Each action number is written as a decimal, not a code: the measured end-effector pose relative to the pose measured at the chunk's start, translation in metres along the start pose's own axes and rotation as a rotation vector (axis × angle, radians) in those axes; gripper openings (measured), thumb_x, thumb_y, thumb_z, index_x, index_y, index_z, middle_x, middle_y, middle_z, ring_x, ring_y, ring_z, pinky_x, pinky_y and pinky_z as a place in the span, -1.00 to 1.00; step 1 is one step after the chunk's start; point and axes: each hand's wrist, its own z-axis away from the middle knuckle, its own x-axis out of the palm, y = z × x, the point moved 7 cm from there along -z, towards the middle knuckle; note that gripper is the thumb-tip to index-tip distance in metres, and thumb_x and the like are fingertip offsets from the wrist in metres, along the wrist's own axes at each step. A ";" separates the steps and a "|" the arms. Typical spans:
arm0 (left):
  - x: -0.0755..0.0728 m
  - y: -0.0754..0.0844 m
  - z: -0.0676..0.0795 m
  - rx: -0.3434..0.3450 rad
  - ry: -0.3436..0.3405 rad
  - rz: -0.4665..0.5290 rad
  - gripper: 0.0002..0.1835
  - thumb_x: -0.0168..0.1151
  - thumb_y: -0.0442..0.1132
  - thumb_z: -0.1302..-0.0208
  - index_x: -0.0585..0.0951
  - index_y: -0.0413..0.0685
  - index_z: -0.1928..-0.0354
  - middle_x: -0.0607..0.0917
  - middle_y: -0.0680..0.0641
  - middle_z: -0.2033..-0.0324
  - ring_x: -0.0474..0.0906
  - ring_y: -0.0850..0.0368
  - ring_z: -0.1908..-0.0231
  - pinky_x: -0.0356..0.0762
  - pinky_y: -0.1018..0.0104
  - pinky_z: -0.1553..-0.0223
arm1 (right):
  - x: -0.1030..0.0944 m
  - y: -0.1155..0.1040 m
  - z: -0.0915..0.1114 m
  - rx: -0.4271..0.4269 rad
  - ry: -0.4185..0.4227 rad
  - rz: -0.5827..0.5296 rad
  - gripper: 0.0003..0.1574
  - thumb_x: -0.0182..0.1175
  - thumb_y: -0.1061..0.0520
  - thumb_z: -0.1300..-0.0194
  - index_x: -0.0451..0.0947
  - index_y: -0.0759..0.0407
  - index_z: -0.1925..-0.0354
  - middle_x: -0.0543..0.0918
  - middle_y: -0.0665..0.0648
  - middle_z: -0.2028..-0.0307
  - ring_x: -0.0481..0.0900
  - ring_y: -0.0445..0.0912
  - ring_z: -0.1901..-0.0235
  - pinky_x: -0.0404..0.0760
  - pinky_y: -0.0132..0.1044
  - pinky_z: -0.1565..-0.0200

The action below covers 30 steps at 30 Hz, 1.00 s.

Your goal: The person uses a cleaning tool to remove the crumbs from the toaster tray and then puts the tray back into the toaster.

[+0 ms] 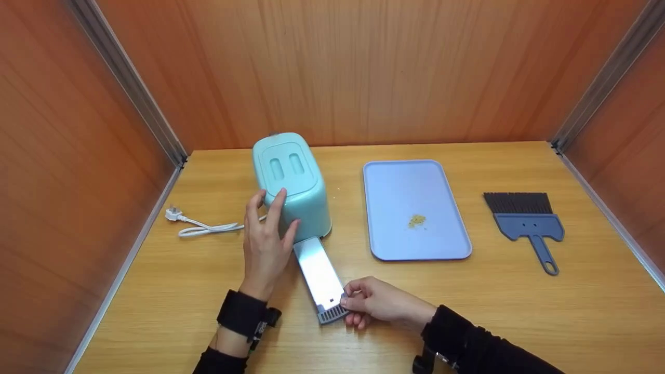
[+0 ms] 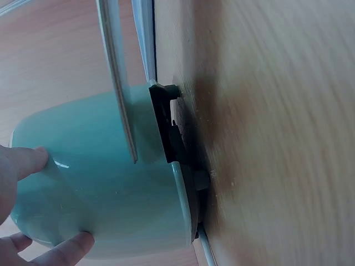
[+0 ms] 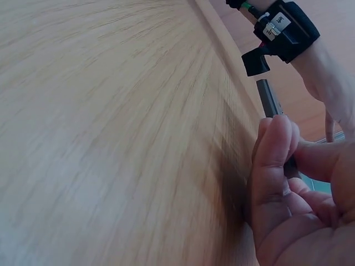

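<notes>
A mint-green toaster (image 1: 306, 208) stands left of centre, its top with two slots facing up. My left hand (image 1: 265, 239) rests its spread fingertips on the toaster's near end and top edge. In the left wrist view, a dark opening (image 2: 163, 119) shows at the toaster's base. My right hand (image 1: 382, 301) pinches the grey slotted end of a long, shiny metal crumb tray (image 1: 317, 270) between thumb and fingers. The crumb tray's far end is close in front of the toaster's base, outside the opening. From the right wrist, its grey end (image 3: 268, 98) shows edge-on above the tabletop.
A lavender serving tray (image 1: 405, 187) lies right of the toaster, with a small heap of yellowish crumbs (image 1: 417, 221) on it. Farther right is a blue-grey hand brush (image 1: 530, 226). The white power cord (image 1: 210, 228) lies at left. Wooden panels (image 1: 363, 72) wall the table.
</notes>
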 end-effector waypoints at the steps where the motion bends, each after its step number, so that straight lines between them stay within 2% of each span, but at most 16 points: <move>1: 0.000 0.000 0.000 0.002 0.000 -0.001 -0.26 0.54 -0.19 -0.34 0.48 0.11 -0.53 0.30 -0.29 -0.47 0.39 -0.34 -0.42 0.57 -0.32 -0.36 | 0.000 0.000 0.000 0.005 0.001 -0.003 -0.89 0.18 0.20 -0.61 0.50 0.15 0.18 0.73 0.02 0.49 0.62 -0.28 0.53 0.67 -0.48 0.45; 9: 0.000 -0.001 -0.001 -0.024 -0.027 0.011 -0.28 0.52 -0.17 -0.37 0.48 0.11 -0.52 0.28 -0.28 -0.50 0.38 -0.33 -0.43 0.56 -0.29 -0.38 | 0.002 0.005 -0.003 0.048 0.026 -0.027 -0.83 0.18 0.25 -0.59 0.45 0.13 0.24 0.71 0.08 0.49 0.63 -0.27 0.56 0.67 -0.50 0.49; 14: 0.001 -0.002 0.000 -0.032 -0.035 0.015 -0.28 0.52 -0.16 -0.37 0.48 0.13 -0.52 0.27 -0.27 -0.51 0.36 -0.32 -0.44 0.59 -0.26 -0.36 | 0.001 0.007 -0.004 0.065 0.036 -0.034 -0.86 0.17 0.27 -0.59 0.47 0.17 0.22 0.71 0.10 0.48 0.65 -0.26 0.57 0.68 -0.50 0.49; 19: 0.001 -0.002 0.000 -0.036 -0.038 0.007 -0.28 0.51 -0.15 -0.38 0.46 0.14 -0.53 0.27 -0.26 -0.51 0.36 -0.31 -0.45 0.58 -0.26 -0.38 | -0.002 0.006 -0.006 0.060 0.047 -0.030 -0.93 0.16 0.26 -0.60 0.52 0.23 0.14 0.71 0.09 0.48 0.65 -0.27 0.57 0.68 -0.50 0.49; 26: 0.002 -0.002 0.000 -0.035 -0.044 0.000 -0.28 0.50 -0.13 -0.40 0.45 0.15 -0.54 0.26 -0.26 -0.52 0.37 -0.31 -0.46 0.54 -0.28 -0.40 | -0.006 0.002 -0.013 0.040 0.061 -0.006 -0.91 0.15 0.23 -0.62 0.54 0.27 0.09 0.71 0.08 0.47 0.66 -0.27 0.56 0.69 -0.50 0.47; 30: 0.001 -0.002 0.001 -0.018 -0.029 -0.003 -0.29 0.51 -0.12 -0.38 0.46 0.14 -0.53 0.28 -0.27 -0.50 0.40 -0.32 -0.44 0.57 -0.29 -0.37 | -0.006 -0.001 -0.019 0.031 0.071 -0.040 -0.92 0.15 0.24 -0.62 0.52 0.25 0.12 0.70 0.08 0.47 0.65 -0.27 0.56 0.69 -0.50 0.47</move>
